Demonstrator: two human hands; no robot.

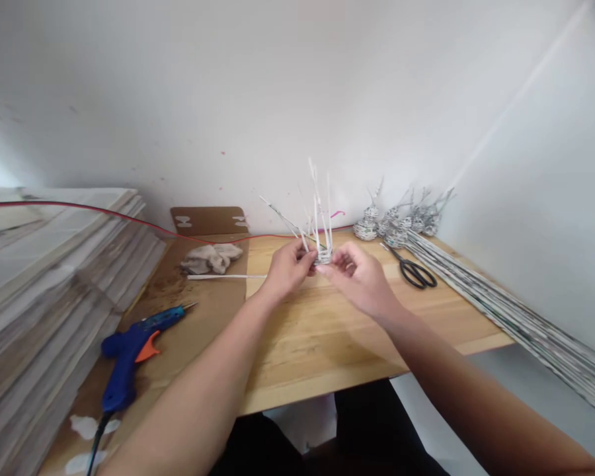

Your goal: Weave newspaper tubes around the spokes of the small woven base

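Between my two hands, over the middle of the wooden table, is a small woven piece of paper sticks (322,255), with several white sticks rising from its base. My left hand (291,266) pinches its left side with thumb and fingers closed. At its right side, my right hand (359,274) has curled fingers, with the thumb and fingertips against the base. A long white paper stick (228,276) lies level to the left, its right end passing behind my left hand. The underside of the woven piece is hidden by my fingers.
A blue glue gun (133,350) lies on cardboard (205,330) at left, beside stacked sheets (79,277). A crumpled cloth (211,258) lies behind. Black-handled scissors (414,271), several woven paper pieces (367,225) and a bundle of paper sticks (500,304) are at right.
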